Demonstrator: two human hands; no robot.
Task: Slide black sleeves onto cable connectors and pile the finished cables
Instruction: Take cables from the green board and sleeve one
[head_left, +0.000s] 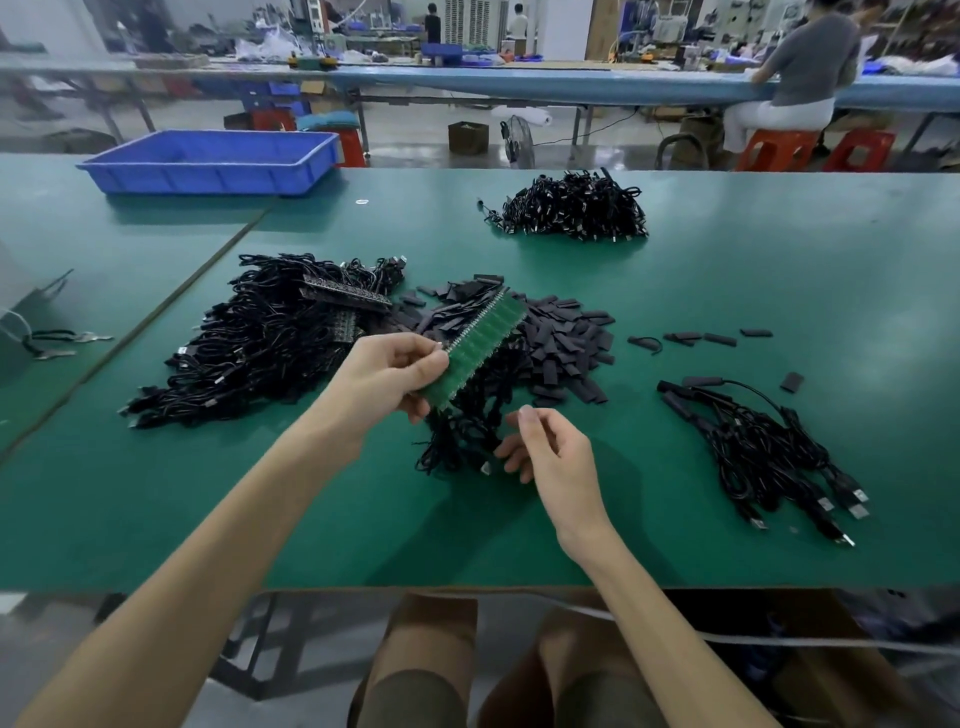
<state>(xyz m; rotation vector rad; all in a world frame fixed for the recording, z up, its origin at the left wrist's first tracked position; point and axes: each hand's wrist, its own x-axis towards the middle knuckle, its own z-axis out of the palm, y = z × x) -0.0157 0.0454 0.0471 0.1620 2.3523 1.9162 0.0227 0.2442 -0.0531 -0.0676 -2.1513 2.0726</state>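
My left hand (395, 374) pinches the near end of a long green circuit-board strip (483, 345), held tilted above the table with a bunch of black cables (467, 431) hanging from it. My right hand (545, 449) hovers just right of those cables with loosely curled fingers and holds nothing. A heap of loose black sleeves (556, 338) lies behind the strip. A small pile of sleeved cables (763, 457) lies to the right, with USB plugs toward me.
A big tangle of black cables (260, 343) with more boards lies at the left. Another cable pile (571, 208) sits farther back. A blue tray (213, 161) stands at the far left. A few stray sleeves (711, 339) lie on the green mat (779, 291).
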